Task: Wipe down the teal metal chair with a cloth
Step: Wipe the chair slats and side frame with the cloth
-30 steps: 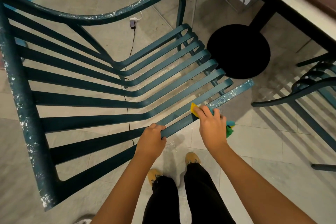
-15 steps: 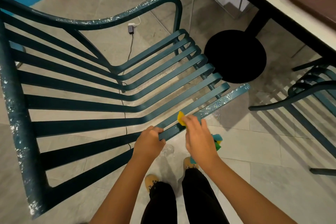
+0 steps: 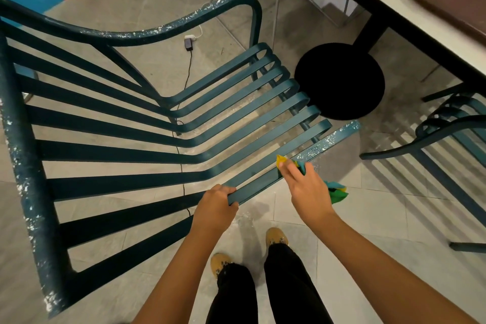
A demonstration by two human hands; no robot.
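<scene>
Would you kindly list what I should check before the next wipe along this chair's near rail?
1. Left hand grips the near rail, steadying the teal chair: ok.
2. Right hand holds the cloth on that rail: ok.
3. White specks ahead of the cloth wiped off: not ok.
4. Cloth's loose end hanging clear of the slats: ok.
5. Cloth damp enough: cannot tell.
</scene>
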